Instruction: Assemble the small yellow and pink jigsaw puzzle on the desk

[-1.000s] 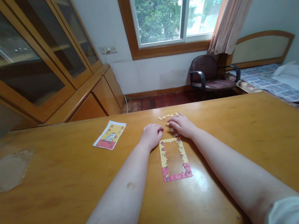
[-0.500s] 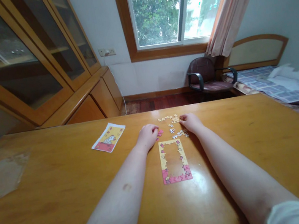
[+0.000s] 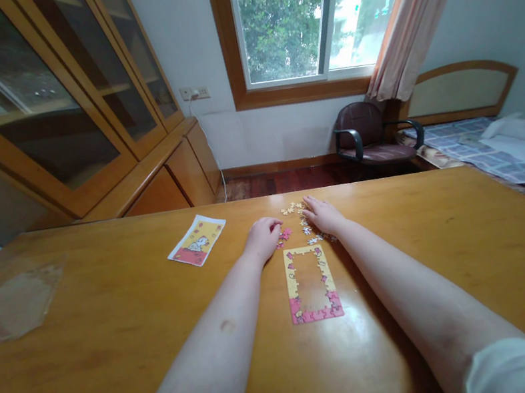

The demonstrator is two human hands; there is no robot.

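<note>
A jigsaw puzzle border (image 3: pixel 333 283), yellow above and pink below, lies on the table with a bare middle. Just beyond its left corner, my left hand (image 3: pixel 262 237) rests with fingers curled together beside the pink puzzle pieces (image 3: pixel 287 233); whether anything is between the fingertips is hidden. My right hand (image 3: pixel 325 216) is over the right side of the loose pieces, fingers apart, covering some of them. Yellow puzzle pieces (image 3: pixel 290 209) lie past the fingertips. White-patterned puzzle pieces (image 3: pixel 307 230) are spread between the hands, with several more partly under my right wrist.
A printed picture card (image 3: pixel 198 240) lies left of my left hand. Farther left is a clear plastic bag (image 3: pixel 12 305) on the wooden table (image 3: pixel 123 302). Beyond the table's far edge stand an office chair (image 3: pixel 364 134), a bed (image 3: pixel 461 141) and a glass-door cabinet (image 3: pixel 132 148).
My right hand has shifted slightly left and its fingers have spread from a pinch, now covering more yellow pieces. My left hand stays by the pink pieces. The view has shifted slightly.
</note>
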